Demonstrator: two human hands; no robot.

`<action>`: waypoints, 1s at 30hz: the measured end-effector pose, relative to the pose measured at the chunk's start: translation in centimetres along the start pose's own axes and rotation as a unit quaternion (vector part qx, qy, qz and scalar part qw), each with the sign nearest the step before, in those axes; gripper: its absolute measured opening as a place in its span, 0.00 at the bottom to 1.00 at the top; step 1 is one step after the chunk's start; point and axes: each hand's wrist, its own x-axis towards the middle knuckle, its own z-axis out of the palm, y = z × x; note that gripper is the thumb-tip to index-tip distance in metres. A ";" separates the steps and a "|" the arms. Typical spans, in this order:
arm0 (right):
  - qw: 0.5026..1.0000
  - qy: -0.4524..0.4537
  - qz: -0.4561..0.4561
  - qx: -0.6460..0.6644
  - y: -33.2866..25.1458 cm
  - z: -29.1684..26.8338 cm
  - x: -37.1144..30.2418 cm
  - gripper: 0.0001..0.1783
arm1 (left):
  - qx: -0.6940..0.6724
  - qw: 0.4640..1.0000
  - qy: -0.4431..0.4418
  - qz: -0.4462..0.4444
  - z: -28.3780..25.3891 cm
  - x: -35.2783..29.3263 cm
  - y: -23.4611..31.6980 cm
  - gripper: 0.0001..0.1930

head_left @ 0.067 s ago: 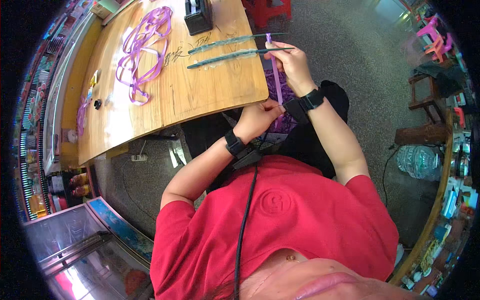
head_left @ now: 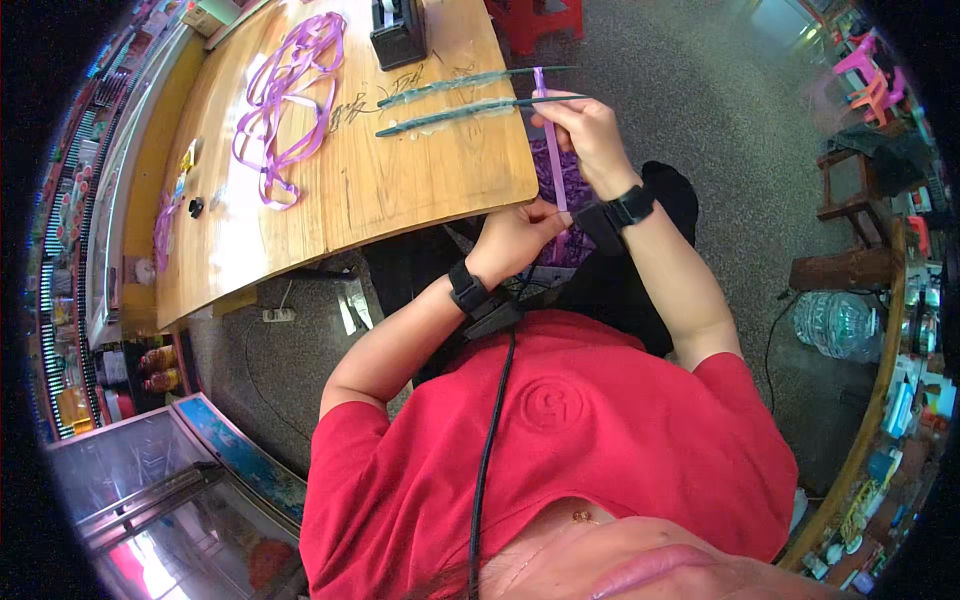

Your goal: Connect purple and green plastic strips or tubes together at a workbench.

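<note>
Two thin dark-green sticks, the upper one (head_left: 460,84) and the lower one (head_left: 450,117), lie side by side under clear tape, their right ends jutting past the table edge. A purple ribbon (head_left: 557,165) is looped at the upper stick and runs down past the lower one. My left hand (head_left: 515,240) pinches this ribbon low down, beside the table corner. Higher up, my right hand (head_left: 590,140) is closed with bent fingers around the ribbon, just under the lower stick's tip; its exact grip is partly hidden.
More purple ribbon (head_left: 290,110) lies in loose loops on the wooden table (head_left: 420,180). A black tape dispenser (head_left: 397,35) stands at the far edge. Below the table corner is a mass of purple strands (head_left: 545,190). A red stool (head_left: 540,25) stands beyond, a large clear bottle (head_left: 838,325) at right.
My right fingers have slid slightly down from the stick tips, uncovering more of the ribbon near the lower stick. My left hand stays almost in place.
</note>
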 end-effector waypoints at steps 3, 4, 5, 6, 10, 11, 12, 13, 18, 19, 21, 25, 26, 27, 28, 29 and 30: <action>0.996 -0.011 0.061 -0.057 -0.7 -0.3 -1.4 0.14 | -0.009 1.000 -0.002 0.003 -0.2 -0.6 0.9 0.12; 0.996 -0.031 0.071 -0.047 -0.7 -0.6 -1.8 0.14 | -0.018 1.000 -0.003 0.008 -0.3 -0.7 1.2 0.13; 0.995 -0.051 0.080 -0.036 -0.8 -0.7 -2.1 0.14 | -0.018 1.000 -0.003 0.009 -0.3 -0.9 1.7 0.13; 0.995 -0.051 0.080 -0.037 -0.9 -0.9 -2.5 0.14 | 0.001 1.000 -0.026 -0.007 -0.5 -1.2 2.2 0.12; 0.989 -0.079 0.121 -0.004 -1.8 -1.3 -3.5 0.15 | 0.058 0.996 -0.057 0.031 -0.1 -2.8 4.3 0.11; 0.987 -0.092 0.132 0.001 -1.9 -1.4 -3.6 0.16 | 0.059 0.996 -0.057 0.032 -0.2 -3.1 4.6 0.11; 0.987 -0.091 0.131 0.000 -2.1 -1.7 -3.9 0.16 | 0.065 0.994 -0.076 0.053 -0.2 -3.3 4.8 0.11; 0.987 -0.094 0.125 -0.026 -2.3 -2.0 -4.2 0.15 | 0.071 0.991 -0.093 0.072 -0.4 -3.6 4.9 0.11; 0.929 -0.082 -0.154 -0.325 -4.0 -2.8 -6.7 0.14 | 0.077 0.984 -0.095 0.129 -1.6 -4.2 6.8 0.11; 0.929 -0.082 -0.155 -0.327 -4.7 -3.1 -6.6 0.14 | 0.069 0.984 -0.096 0.136 -1.7 -4.2 7.2 0.11; 0.764 -0.208 -0.450 -0.413 -5.8 -3.6 -6.3 0.14 | 0.061 0.983 -0.097 0.143 -1.8 -4.1 7.8 0.11; 0.707 -0.215 -0.517 -0.432 -9.1 -2.5 -4.7 0.15 | 0.062 0.985 -0.104 0.121 -3.1 -3.6 10.9 0.09; 0.706 -0.201 -0.529 -0.426 -9.7 -2.2 -3.5 0.15 | 0.031 0.980 -0.103 0.165 -3.7 -3.2 11.5 0.09; 0.680 -0.169 -0.565 -0.437 -10.4 -1.7 -2.3 0.14 | 0.000 0.973 -0.101 0.208 -4.4 -2.6 12.2 0.08; 0.682 -0.154 -0.556 -0.450 -10.9 -1.3 -0.8 0.12 | -0.024 0.971 -0.052 0.233 -5.0 -2.0 13.0 0.09; 0.684 -0.137 -0.545 -0.465 -11.3 -1.0 0.7 0.11 | -0.048 0.965 -0.005 0.257 -5.6 -1.3 14.1 0.10; 0.717 -0.120 -0.515 -0.455 -11.4 -0.5 2.2 0.09 | -0.030 0.962 0.030 0.270 -6.7 -0.6 15.2 0.11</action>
